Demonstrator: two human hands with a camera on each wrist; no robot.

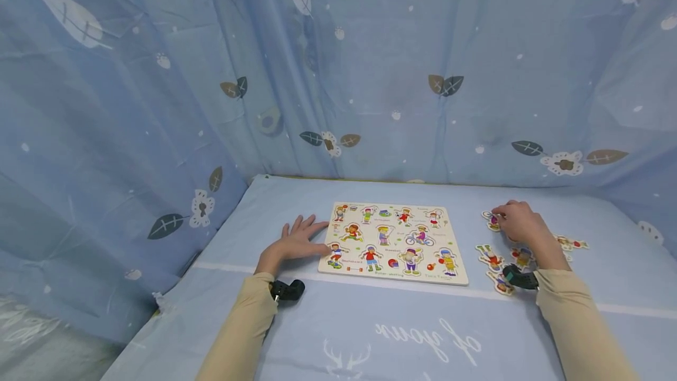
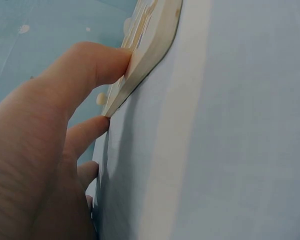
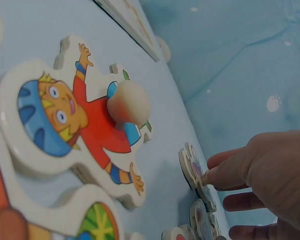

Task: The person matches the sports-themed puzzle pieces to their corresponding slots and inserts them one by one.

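A wooden puzzle board (image 1: pixel 365 234) printed with children doing sports lies flat on the table. My left hand (image 1: pixel 297 242) is at its left edge with fingers spread; in the left wrist view the thumb (image 2: pixel 97 62) rests on the board's rim (image 2: pixel 155 50). To the right of the board, my right hand (image 1: pixel 520 225) pinches a small puzzle piece (image 1: pixel 493 221) between thumb and fingertips. The same piece (image 3: pixel 192 167) shows tilted in the right wrist view. Close to that camera lies a knobbed puzzle piece (image 3: pixel 102 115) of a child in a blue cap and red shirt.
Several loose pieces lie around the right forearm, among them one in red (image 1: pixel 491 258), one near the wristband (image 1: pixel 501 283) and one farther right (image 1: pixel 571 243). A blue patterned cloth covers the table (image 1: pixel 402 316); a matching curtain (image 1: pixel 370 75) hangs behind it.
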